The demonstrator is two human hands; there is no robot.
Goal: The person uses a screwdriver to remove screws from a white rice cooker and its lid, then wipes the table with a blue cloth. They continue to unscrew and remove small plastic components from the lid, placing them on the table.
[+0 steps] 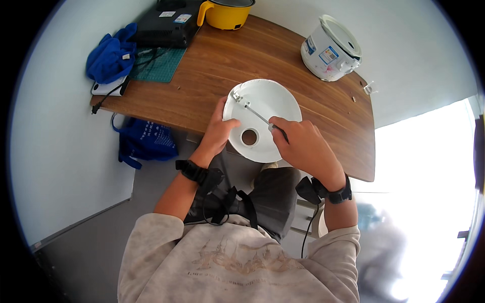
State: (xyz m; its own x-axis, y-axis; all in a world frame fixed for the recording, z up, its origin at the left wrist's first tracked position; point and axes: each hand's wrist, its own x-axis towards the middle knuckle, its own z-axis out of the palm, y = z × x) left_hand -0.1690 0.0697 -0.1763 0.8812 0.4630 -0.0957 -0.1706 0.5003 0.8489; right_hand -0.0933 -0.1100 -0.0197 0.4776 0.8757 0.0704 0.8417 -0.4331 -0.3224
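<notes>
A shallow, round white shell [280, 98] with a circular hole near its lower side is held tilted over the table's front edge. My left hand [218, 132] grips its left rim, thumb on the inner face and the other fingers behind. In my right hand [305, 146] is a screwdriver [260, 117], its handle mostly covered by the fingers. The thin metal shaft slants up and left across the inside of the shell. Its tip is at a small white fitting [238, 98] with metal parts, near the upper left rim. Whether the tip sits in a screw is too small to tell.
A white rice cooker [331, 50] stands at the back right of the wooden table [212, 65], small bits [353, 99] beside it. At the back are a yellow pot [227, 15] and a black case [164, 30]. Blue cloth [108, 58] lies by a green mat [164, 65].
</notes>
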